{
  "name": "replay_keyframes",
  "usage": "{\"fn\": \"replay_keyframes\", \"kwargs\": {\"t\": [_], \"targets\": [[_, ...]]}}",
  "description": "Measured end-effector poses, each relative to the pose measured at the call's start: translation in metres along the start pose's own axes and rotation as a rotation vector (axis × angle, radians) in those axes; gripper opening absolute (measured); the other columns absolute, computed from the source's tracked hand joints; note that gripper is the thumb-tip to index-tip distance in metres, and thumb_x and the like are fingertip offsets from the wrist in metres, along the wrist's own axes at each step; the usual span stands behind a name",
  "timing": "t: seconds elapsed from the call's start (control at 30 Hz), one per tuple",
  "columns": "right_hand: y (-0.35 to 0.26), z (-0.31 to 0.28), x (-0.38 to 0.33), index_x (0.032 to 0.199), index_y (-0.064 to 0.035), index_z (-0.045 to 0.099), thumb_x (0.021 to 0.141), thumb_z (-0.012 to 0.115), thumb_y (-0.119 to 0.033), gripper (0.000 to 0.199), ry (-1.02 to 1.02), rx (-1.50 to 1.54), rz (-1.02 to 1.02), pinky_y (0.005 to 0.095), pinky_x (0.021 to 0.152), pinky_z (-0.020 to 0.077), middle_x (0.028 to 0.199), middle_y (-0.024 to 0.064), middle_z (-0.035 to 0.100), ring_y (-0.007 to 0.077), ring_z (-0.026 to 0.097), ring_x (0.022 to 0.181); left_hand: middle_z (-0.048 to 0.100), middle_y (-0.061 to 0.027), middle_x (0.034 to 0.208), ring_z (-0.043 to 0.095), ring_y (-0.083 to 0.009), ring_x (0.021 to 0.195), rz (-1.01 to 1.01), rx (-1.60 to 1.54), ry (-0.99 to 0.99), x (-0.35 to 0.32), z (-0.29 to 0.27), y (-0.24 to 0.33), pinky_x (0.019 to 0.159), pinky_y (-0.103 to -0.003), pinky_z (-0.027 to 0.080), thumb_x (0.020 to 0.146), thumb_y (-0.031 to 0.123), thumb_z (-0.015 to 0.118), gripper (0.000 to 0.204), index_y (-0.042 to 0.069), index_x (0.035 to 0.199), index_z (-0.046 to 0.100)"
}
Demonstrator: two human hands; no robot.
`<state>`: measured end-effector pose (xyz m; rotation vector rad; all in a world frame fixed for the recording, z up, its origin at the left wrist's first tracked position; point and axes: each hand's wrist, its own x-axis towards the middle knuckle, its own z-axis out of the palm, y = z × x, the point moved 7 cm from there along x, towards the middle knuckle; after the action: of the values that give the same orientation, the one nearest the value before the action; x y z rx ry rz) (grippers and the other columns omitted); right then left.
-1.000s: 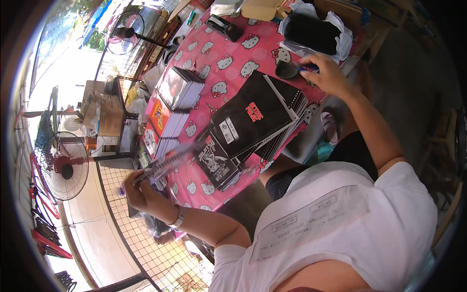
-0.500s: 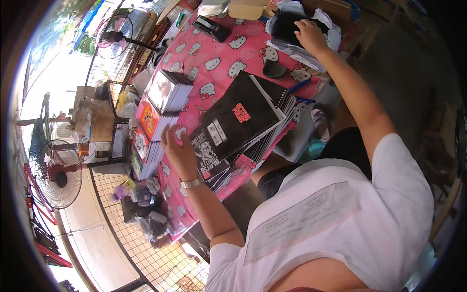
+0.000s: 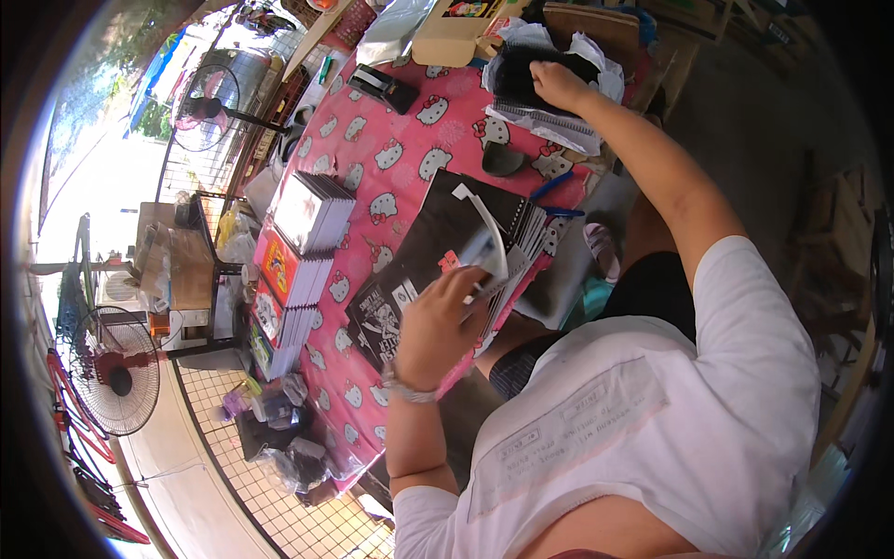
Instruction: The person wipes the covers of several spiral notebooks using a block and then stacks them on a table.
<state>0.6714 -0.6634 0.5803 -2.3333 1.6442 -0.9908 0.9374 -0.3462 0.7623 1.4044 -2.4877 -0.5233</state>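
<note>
My left hand [image 3: 436, 326] is closed on the near edge of a black notebook [image 3: 453, 219], the top one of a fanned stack. A pale-edged part of the notebook curls up beside my fingers. Under it lies a notebook with white cartoon print [image 3: 377, 321], partly covered by my hand. At the far right, my right hand [image 3: 562, 87] rests with curled fingers on the topmost black notebook [image 3: 515, 74] of a spiral-bound stack. Torn white paper wrapping [image 3: 603, 70] surrounds that stack. My right fingertips are partly hidden.
Rows of bright-covered notebooks [image 3: 289, 265] line the left table edge. A tape dispenser [image 3: 382, 88], dark dish [image 3: 504, 160] and blue pens [image 3: 551, 184] lie on the pink tablecloth [image 3: 382, 168]. Plastic-bagged items [image 3: 296, 461] sit at the near left corner; fans [image 3: 116, 377] stand beyond.
My left hand has moved right from open air and closed on the black notebook, whose edge now curls up. My right hand's spread fingers have curled in. The view has shifted slightly.
</note>
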Motion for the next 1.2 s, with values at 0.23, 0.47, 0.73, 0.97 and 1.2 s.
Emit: {"fn": "replay_keyframes", "kwargs": {"t": [0.23, 0.47, 0.73, 0.97, 1.2], "targets": [[-0.099, -0.099, 0.028, 0.113, -0.0183, 0.068, 0.092, 0.061, -0.027, 0.023, 0.178, -0.088, -0.073, 0.0449, 0.075, 0.0553, 0.104, 0.0113, 0.070, 0.0338, 0.067, 0.093, 0.065, -0.0124, 0.103, 0.064, -0.0320, 0.090, -0.189, 0.266, 0.303, 0.019, -0.072, -0.009, 0.074, -0.042, 0.050, 0.084, 0.007, 0.061, 0.026, 0.006, 0.110, 0.059], [-0.255, -0.148, -0.044, 0.108, -0.0072, 0.071, 0.089, 0.066, -0.003, 0.020, -0.040, 0.845, -0.468, 0.0361, 0.074, 0.0531, 0.091, 0.0104, 0.068, 0.0266, 0.065, 0.081, 0.061, -0.0126, 0.095, 0.059, -0.0312, 0.092, -0.021, 0.441, 0.493, 0.034, -0.066, -0.020, 0.083, -0.044, 0.041, 0.083, 0.000, 0.053, 0.030, 0.006, 0.111, 0.057], [-0.279, -0.174, -0.074, 0.121, -0.0096, 0.066, 0.093, 0.061, -0.002, 0.030, 0.006, 0.758, -0.507, 0.0328, 0.072, 0.0519, 0.087, 0.0067, 0.062, 0.0214, 0.064, 0.083, 0.061, -0.0102, 0.094, 0.058, -0.0296, 0.090, 0.106, 0.448, 0.424, 0.026, -0.050, 0.006, 0.083, -0.042, 0.041, 0.076, -0.002, 0.055, 0.038, 0.007, 0.112, 0.058], [-0.305, -0.166, -0.159, 0.152, -0.0018, 0.028, 0.102, 0.048, -0.040, 0.066, -0.227, 0.893, -0.069, 0.0389, 0.068, 0.0486, 0.088, 0.0160, 0.060, 0.0316, 0.061, 0.076, 0.064, -0.0117, 0.097, 0.059, -0.0314, 0.092, -0.037, 0.435, 0.521, -0.005, -0.042, 0.033, 0.085, -0.041, 0.040, 0.087, 0.007, 0.058, 0.028, 0.004, 0.115, 0.059], [-0.304, -0.146, -0.138, 0.145, -0.0087, 0.044, 0.100, 0.053, -0.029, 0.050, -0.121, 0.739, -0.243, 0.0394, 0.067, 0.0506, 0.084, 0.0140, 0.059, 0.0317, 0.063, 0.077, 0.061, -0.0076, 0.092, 0.058, -0.0272, 0.088, -0.041, 0.493, 0.567, -0.002, -0.044, 0.021, 0.082, -0.042, 0.040, 0.087, 0.014, 0.064, 0.025, 0.007, 0.110, 0.058]]}}
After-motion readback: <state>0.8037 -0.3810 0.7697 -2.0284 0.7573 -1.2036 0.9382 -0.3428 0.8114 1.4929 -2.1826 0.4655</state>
